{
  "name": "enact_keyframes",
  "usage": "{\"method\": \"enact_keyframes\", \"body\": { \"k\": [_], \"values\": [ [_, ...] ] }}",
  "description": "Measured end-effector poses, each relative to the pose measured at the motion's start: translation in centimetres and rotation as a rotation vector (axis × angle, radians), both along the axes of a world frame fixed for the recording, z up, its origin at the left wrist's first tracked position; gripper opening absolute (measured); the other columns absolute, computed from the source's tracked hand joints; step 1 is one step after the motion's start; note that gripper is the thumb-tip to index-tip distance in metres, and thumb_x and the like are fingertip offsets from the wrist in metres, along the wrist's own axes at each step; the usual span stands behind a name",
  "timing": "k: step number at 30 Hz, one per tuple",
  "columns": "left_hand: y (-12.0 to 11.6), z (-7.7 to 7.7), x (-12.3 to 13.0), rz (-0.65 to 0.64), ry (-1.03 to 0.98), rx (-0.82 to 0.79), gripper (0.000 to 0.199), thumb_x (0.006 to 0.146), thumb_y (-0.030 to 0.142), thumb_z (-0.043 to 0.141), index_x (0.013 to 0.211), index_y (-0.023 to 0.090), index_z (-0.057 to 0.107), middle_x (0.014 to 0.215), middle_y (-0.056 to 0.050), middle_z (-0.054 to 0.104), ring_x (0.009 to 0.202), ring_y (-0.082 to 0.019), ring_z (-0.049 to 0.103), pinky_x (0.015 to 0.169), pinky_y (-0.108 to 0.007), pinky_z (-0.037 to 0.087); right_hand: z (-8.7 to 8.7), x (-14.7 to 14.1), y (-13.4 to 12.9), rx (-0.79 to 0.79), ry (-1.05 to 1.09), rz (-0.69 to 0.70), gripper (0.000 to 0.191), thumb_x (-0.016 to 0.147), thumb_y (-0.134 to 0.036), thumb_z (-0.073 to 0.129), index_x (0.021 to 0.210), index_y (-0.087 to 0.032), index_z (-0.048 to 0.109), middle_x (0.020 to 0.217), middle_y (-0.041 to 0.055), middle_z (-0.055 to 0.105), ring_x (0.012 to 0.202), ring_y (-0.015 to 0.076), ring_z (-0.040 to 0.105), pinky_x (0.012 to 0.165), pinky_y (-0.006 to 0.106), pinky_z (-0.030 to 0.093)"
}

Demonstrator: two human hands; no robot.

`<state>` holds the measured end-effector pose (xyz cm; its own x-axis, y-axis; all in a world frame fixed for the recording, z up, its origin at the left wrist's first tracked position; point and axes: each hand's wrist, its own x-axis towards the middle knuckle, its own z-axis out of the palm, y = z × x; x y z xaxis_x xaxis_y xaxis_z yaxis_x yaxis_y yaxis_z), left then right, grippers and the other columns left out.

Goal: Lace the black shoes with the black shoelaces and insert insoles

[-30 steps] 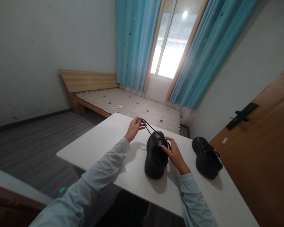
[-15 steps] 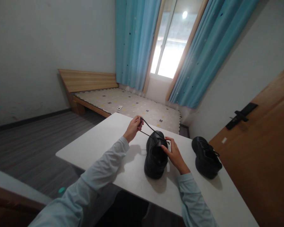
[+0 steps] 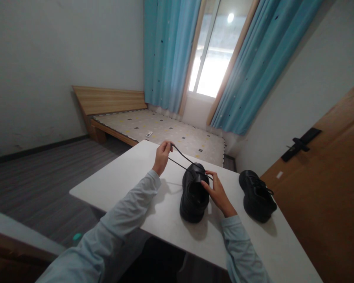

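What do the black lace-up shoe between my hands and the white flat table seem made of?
The black lace-up shoe: probably leather or imitation leather, smooth with a soft sheen. The white flat table: perhaps laminate or painted board; its even, matte-looking top shows no grain.

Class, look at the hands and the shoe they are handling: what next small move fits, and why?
I'd probably ease the left hand a little farther from the shoe: it grips the lace, whose upper strand looks slightly bowed, while the right hand touches the shoe's right side and could steady it.
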<state>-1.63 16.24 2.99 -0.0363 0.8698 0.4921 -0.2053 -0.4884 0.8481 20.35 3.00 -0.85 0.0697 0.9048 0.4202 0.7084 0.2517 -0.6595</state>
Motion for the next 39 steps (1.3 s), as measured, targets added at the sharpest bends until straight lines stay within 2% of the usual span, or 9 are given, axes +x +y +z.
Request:
{"method": "enact_keyframes", "body": {
  "k": [2, 4, 12, 17, 20, 24, 30, 35, 39],
  "values": [
    [-0.3, 0.3, -0.2, 0.082, 0.112, 0.088, 0.026, 0.087, 0.036, 0.044, 0.081, 0.017, 0.059, 0.063, 0.001, 0.045, 0.060, -0.010, 0.042, 0.056, -0.020, 0.035, -0.1, 0.0, 0.1, 0.003, 0.002, -0.003, 0.042, 0.080, -0.050, 0.053, 0.111, -0.023, 0.045, 0.120, 0.0093, 0.055, 0.118, 0.0275, 0.048, 0.103, 0.053, 0.029],
    [-0.7, 0.4, -0.2, 0.096, 0.197, 0.145, 0.028, 0.088, 0.036, 0.042, 0.080, 0.016, 0.060, 0.064, 0.001, 0.046, 0.064, -0.011, 0.045, 0.062, -0.021, 0.037, -0.1, 0.0, 0.1, 0.005, 0.003, -0.003, 0.043, 0.080, -0.051, 0.053, 0.112, -0.023, 0.045, 0.120, 0.0093, 0.056, 0.118, 0.0275, 0.048, 0.103, 0.053, 0.030],
    [-1.4, -0.6, 1.1, -0.124, 0.597, 0.202, 0.032, 0.085, 0.044, 0.047, 0.075, 0.016, 0.059, 0.065, 0.002, 0.054, 0.062, -0.011, 0.046, 0.060, -0.022, 0.034, -0.1, 0.1, 0.2, 0.023, -0.019, -0.006, 0.047, 0.080, -0.050, 0.053, 0.118, -0.023, 0.044, 0.120, 0.0096, 0.054, 0.117, 0.0269, 0.049, 0.103, 0.051, 0.032],
    [-1.2, -1.9, 1.8, -0.165, 0.867, 0.230, 0.025, 0.079, 0.039, 0.058, 0.068, 0.017, 0.055, 0.067, 0.002, 0.056, 0.062, -0.011, 0.047, 0.060, -0.022, 0.034, -0.5, 0.3, 0.5, 0.030, -0.025, 0.000, 0.051, 0.081, -0.050, 0.054, 0.121, -0.022, 0.042, 0.124, 0.0109, 0.053, 0.119, 0.0269, 0.048, 0.103, 0.050, 0.032],
    [-1.1, -2.4, 1.8, -0.228, 0.949, 0.202, 0.017, 0.076, 0.034, 0.061, 0.078, 0.018, 0.057, 0.072, 0.002, 0.060, 0.063, -0.011, 0.051, 0.059, -0.021, 0.034, -0.5, 0.3, 0.5, 0.026, -0.022, 0.001, 0.051, 0.081, -0.050, 0.054, 0.122, -0.022, 0.041, 0.125, 0.0113, 0.052, 0.120, 0.0271, 0.047, 0.104, 0.051, 0.031],
    [-1.2, -2.5, 1.6, -0.258, 1.029, 0.163, 0.029, 0.076, 0.038, 0.063, 0.101, 0.024, 0.059, 0.080, 0.002, 0.064, 0.070, -0.014, 0.057, 0.061, -0.021, 0.036, -0.3, 0.2, 0.4, 0.012, -0.011, 0.002, 0.051, 0.082, -0.049, 0.053, 0.123, -0.022, 0.040, 0.127, 0.0115, 0.051, 0.121, 0.0267, 0.046, 0.105, 0.051, 0.030],
    [-1.3, -2.5, 1.7, -0.205, 1.305, 0.179, 0.020, 0.082, 0.038, 0.055, 0.095, 0.025, 0.062, 0.091, -0.002, 0.066, 0.082, -0.018, 0.061, 0.065, -0.023, 0.039, -0.2, 0.1, 0.3, 0.016, -0.008, 0.014, 0.050, 0.082, -0.049, 0.053, 0.123, -0.022, 0.041, 0.127, 0.0113, 0.052, 0.121, 0.0269, 0.046, 0.105, 0.051, 0.030],
    [-1.2, -2.5, 1.7, -0.276, 1.343, 0.192, 0.018, 0.087, 0.034, 0.048, 0.095, 0.021, 0.057, 0.097, -0.003, 0.065, 0.085, -0.017, 0.059, 0.070, -0.024, 0.042, -0.3, 0.3, 0.4, -0.002, -0.021, 0.026, 0.047, 0.082, -0.049, 0.051, 0.119, -0.021, 0.045, 0.123, 0.0104, 0.054, 0.118, 0.0268, 0.047, 0.103, 0.050, 0.032],
    [-1.2, -2.1, 1.6, -0.342, 1.207, 0.117, 0.016, 0.089, 0.029, 0.040, 0.090, 0.018, 0.052, 0.084, -0.002, 0.064, 0.072, -0.013, 0.055, 0.066, -0.023, 0.040, -0.4, 0.4, 0.4, -0.004, -0.032, 0.030, 0.045, 0.083, -0.050, 0.051, 0.117, -0.022, 0.047, 0.121, 0.0098, 0.055, 0.116, 0.0268, 0.048, 0.102, 0.049, 0.033]
  ]
}}
